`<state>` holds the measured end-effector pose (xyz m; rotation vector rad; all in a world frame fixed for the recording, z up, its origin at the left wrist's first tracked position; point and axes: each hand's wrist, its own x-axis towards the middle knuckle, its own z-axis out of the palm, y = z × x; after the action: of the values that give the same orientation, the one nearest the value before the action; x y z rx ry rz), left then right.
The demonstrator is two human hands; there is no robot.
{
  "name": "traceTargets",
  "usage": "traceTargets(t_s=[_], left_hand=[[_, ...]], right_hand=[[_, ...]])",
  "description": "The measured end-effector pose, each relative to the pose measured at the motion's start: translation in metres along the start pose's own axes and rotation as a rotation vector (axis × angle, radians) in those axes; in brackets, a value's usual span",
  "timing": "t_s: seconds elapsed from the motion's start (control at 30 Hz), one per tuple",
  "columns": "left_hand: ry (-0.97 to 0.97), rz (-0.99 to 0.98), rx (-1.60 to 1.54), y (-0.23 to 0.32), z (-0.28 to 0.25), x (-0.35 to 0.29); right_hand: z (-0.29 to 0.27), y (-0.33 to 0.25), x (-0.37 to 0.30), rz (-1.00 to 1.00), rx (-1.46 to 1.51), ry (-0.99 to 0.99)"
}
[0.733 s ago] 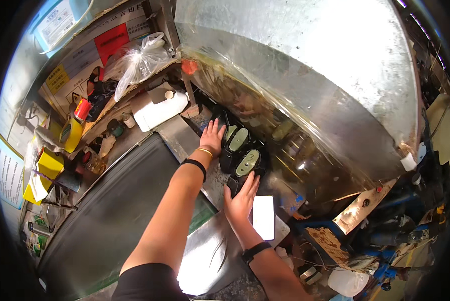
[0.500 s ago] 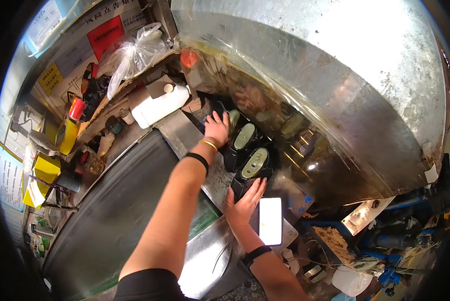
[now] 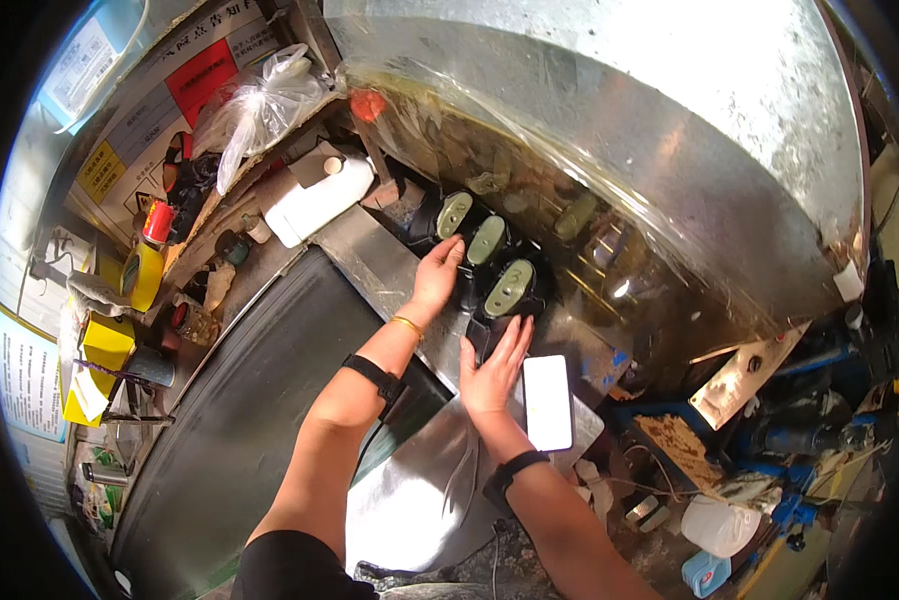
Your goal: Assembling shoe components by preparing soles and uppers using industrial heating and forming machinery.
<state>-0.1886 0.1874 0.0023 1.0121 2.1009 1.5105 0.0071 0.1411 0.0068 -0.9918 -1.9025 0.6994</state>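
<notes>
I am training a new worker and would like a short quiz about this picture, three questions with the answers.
1. Which hand has the yellow bracelet on its wrist?
2. True or false: the clear bag is to the right of both hands.
3. The right hand touches: a) a red can, b) a black piece with a green top, c) a white bucket.

Key: 1. The left hand. 2. False; the clear bag is to their left. 3. b, the black piece.

A clear plastic bag (image 3: 261,112) lies on a shelf (image 3: 200,231).

Dull green lasts (image 3: 510,289), plain black uppers (image 3: 488,329)
</notes>
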Motion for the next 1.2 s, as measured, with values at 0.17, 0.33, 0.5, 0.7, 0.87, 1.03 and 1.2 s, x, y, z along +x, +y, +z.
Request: traceTargets(t_s=[0.17, 0.33, 0.5, 0.7, 0.87, 1.03, 1.2], left_hand=[[-0.189, 0.145, -0.045, 0.035, -0.007, -0.034], [-0.065, 0.032, 0.482, 0.045, -0.008, -0.012], [-0.35, -0.467, -0.442, 0.023, -0.054, 0.04], [-0.22, 0.03, 1.049, 0.009, -0.026, 0.066], [-0.432, -0.076, 1.178, 0.008, -0.003, 0.078], [-0.304, 0.081, 0.968, -0.001, -0.037, 0.092], [-0.313, -0.052, 0.777, 0.014, -0.087, 0.111]], right_hand=[[0.0, -0.001, 0.0, 0.022, 0.05, 0.007], [-0.004, -0.002, 0.0, 0.074, 0.121, -0.011], [-0.003, 0.001, 0.0, 0.079, 0.113, -0.024], [0.002, 0.003, 0.0, 0.067, 0.122, -0.009], [0.002, 0.002, 0.001, 0.072, 0.08, -0.021], [0.0, 0.001, 0.001, 0.073, 0.069, -0.045], [0.002, 0.001, 0.0, 0.072, 0.064, -0.059]])
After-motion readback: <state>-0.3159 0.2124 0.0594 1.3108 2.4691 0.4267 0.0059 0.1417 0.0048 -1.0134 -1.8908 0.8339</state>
